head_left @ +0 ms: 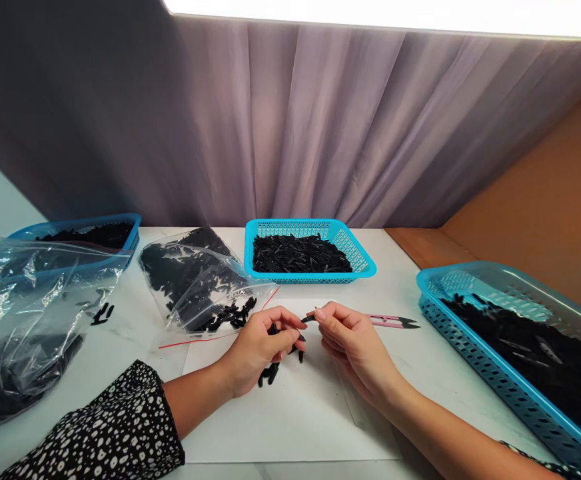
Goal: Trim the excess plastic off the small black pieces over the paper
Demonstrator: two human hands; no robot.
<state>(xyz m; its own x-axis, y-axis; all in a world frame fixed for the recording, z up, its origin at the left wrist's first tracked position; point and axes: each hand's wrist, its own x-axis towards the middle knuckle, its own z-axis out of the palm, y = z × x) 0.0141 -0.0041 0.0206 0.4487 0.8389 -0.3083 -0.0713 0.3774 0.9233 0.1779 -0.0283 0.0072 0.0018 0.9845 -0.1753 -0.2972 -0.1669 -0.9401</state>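
In the middle of the head view, my right hand [353,340] pinches a small dark strip [308,319] between thumb and fingertips. My left hand [265,347] is curled just left of it, with a few short black pieces [273,329] showing between thumb and forefinger. Its fingertips come close to the pinched strip; whether they touch it I cannot tell. More loose black pieces [269,373] lie below my left hand on a white sheet [290,433]. Pink-handled thread snips [388,321] with dark blades lie just beyond my right hand.
A blue basket [365,267] of black strips stands at the back. Another basket [475,347] is at right, a third [135,230] at far left. A clear zip bag [180,327] of black pieces lies left of centre, a larger bag [25,273] nearer left. A curtain [290,133] hangs behind.
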